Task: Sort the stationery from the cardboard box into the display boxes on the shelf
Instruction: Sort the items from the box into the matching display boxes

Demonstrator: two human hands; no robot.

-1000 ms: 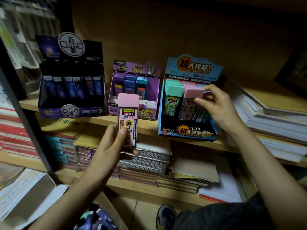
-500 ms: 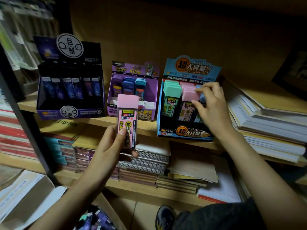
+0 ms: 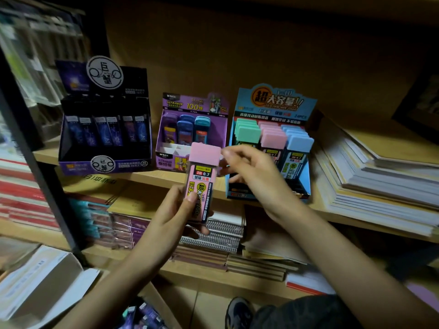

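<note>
Plainly the sorting is only partway through. The left hand [image 3: 175, 214] grips a pink lead case [image 3: 200, 181] by its lower half, thumb across the label. It holds the case upright in front of the shelf [image 3: 142, 174]. The right hand [image 3: 254, 172] is at the case's pink cap with its fingers bent toward the right edge. Blur hides whether they pinch the case or only brush it, so that cannot be told; the hand carries nothing else.

Just behind the right hand stands the blue display box [image 3: 275, 103] with three rows of capped cases: a green row [image 3: 247, 132], a pink row [image 3: 273, 136] and a blue row [image 3: 299, 141]. All three look well stocked, and the pink middle row is the likely home for the case in hand.

To its left, the purple display box [image 3: 194, 105] holds a few cases at the back, while white dividers show bare at the front. The dark display box [image 3: 104, 129] further left shows a line of dark packs.

At the bottom edge the cardboard box [image 3: 154, 293] holds several dark packs [image 3: 145, 314]. By that showing, a good share of the sorting is left.
</note>
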